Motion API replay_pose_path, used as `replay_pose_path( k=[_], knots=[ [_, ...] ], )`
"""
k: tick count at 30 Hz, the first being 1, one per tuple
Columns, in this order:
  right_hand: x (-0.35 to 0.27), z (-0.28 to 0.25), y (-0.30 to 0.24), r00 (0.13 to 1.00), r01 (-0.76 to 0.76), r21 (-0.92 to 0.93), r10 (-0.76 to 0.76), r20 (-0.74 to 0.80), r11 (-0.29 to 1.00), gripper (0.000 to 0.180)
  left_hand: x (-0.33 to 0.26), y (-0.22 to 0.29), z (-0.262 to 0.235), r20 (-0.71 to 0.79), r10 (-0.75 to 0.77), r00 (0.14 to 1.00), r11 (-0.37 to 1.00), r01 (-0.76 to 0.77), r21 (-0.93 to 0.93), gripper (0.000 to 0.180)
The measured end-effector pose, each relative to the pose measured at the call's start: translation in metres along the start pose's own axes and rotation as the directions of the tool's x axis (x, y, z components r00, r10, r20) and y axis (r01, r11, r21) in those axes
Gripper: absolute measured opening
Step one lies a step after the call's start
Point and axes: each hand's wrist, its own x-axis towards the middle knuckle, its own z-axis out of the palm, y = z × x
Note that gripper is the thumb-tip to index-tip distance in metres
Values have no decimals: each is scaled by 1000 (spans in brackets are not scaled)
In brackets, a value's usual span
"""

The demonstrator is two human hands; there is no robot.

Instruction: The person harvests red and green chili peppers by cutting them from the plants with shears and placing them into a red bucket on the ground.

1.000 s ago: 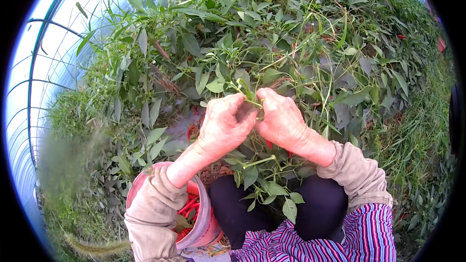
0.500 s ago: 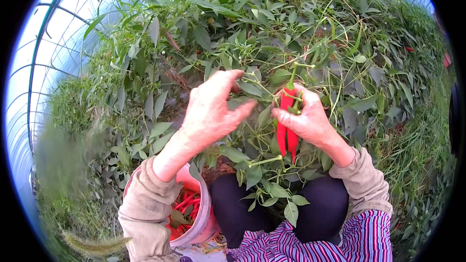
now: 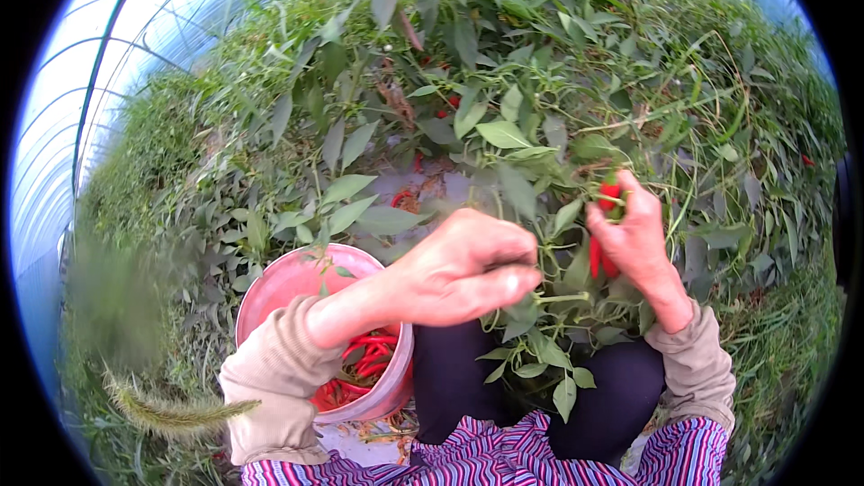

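Note:
My right hand [image 3: 634, 236] is closed round red chili peppers [image 3: 596, 256], which hang down from between thumb and fingers. A pale green stem crosses them near the top. To its left, my left hand [image 3: 454, 274] is closed, thumb pressed against curled fingers; what it holds, if anything, is hidden. A green plant stem [image 3: 565, 298] ends close to its thumb tip. Below both hands, the leaves of a cut-looking pepper branch [image 3: 549, 355] hang in front of my knees.
By my left knee stands a pink bucket [image 3: 270, 292] partly filled with red chili peppers [image 3: 371, 353]. Dense pepper plants [image 3: 504, 135] and grass rise ahead, with more red peppers [image 3: 407, 202] low among them. A fuzzy grass head [image 3: 175, 412] leans in at lower left.
My left hand has moved down and right, its spread thumb and fingers closing. The right hand, still on the chili peppers, appears farther right as the whole view shifted.

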Motion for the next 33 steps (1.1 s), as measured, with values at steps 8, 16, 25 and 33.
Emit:
replay_pose_path(
  k=[8, 16, 25, 33],
  knots=[
    [93, -44, -49, 941, 195, 869, 163, -297, 455, 24, -99, 9, -93, -727, -395, 561, 855, 513, -69, 20],
    [-5, 130, -196, 369, -257, 722, -625, 688, 643, 44, -144, -12, -154, -873, -419, 248, 697, 704, -135, 20],
    [72, 83, -85, 619, 516, -97, -291, 730, 851, 41, -93, -65, -127, -579, -408, 706, 659, 667, 348, 26],
    [43, 39, -17, 610, 601, -298, -185, 771, 741, 44, 39, -133, -133, -771, -101, 629, 859, 447, 252, 38]
  ],
)
